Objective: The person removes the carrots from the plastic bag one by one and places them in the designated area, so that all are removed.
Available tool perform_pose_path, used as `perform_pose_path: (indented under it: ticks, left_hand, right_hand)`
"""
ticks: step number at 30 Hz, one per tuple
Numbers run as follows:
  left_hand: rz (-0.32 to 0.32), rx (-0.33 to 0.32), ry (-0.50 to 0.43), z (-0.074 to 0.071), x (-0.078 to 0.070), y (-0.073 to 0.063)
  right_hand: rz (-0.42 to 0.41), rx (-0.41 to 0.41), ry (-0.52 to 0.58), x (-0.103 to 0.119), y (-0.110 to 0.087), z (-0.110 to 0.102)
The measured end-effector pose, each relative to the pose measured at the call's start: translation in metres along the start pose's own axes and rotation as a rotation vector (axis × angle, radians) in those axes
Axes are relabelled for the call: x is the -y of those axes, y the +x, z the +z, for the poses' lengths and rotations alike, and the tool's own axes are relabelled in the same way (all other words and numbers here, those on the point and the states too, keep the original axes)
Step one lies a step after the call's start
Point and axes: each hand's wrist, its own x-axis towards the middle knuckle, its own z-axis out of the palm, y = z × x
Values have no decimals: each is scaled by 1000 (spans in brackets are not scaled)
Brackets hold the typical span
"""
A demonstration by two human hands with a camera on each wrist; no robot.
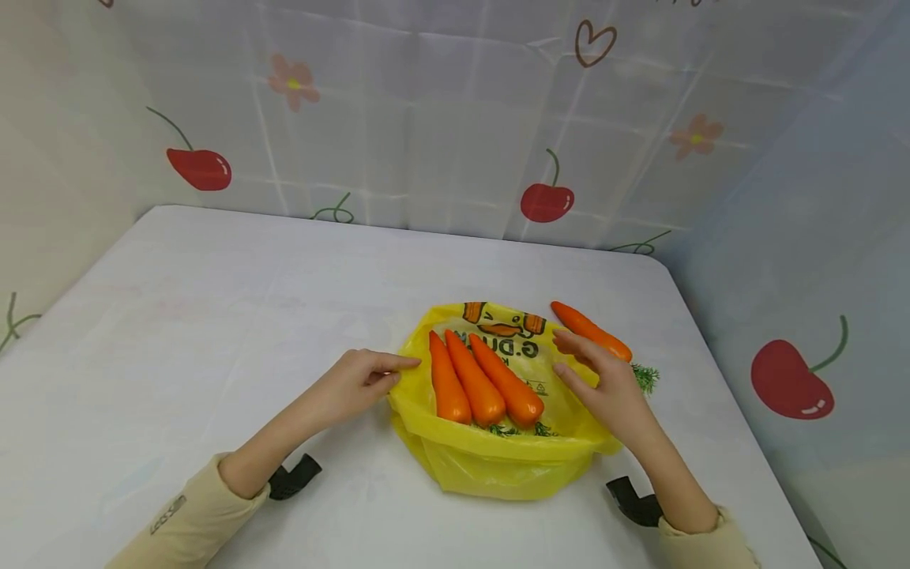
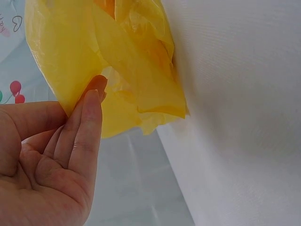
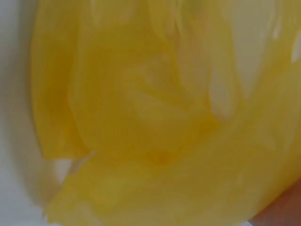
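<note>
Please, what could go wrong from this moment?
The thin-looking yellow bag might slip or tear where the left grip pinches its edge. The outside carrot, lying close to the right grip, could be knocked aside. If the bag tilts, the three carrots inside could roll out.

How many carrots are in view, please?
4. A left carrot, middle carrot and right carrot lie in the yellow bag; another carrot lies on the table outside, at the back right. More may be hidden inside.
</note>
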Motion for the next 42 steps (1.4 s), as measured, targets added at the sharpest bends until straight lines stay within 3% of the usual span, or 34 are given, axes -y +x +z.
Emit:
perform_pose_path:
  ticks: [8, 15, 21, 28, 42]
  left_hand:
    - [0, 4, -5, 0, -1, 0]
    - [4, 5, -3, 0, -1, 0]
    - [7, 5, -2, 0, -1, 0]
    - [10, 3, -5, 0, 0, 0]
    - [-6, 5, -10, 0, -2, 0]
  right_hand:
    - [-9, 117, 45, 7, -5, 17]
    - [36, 248, 78, 7, -8, 30]
    - [24, 292, 78, 6, -8, 35]
    - [45, 367, -3, 6, -8, 37]
    - [23, 406, -25, 5, -9, 38]
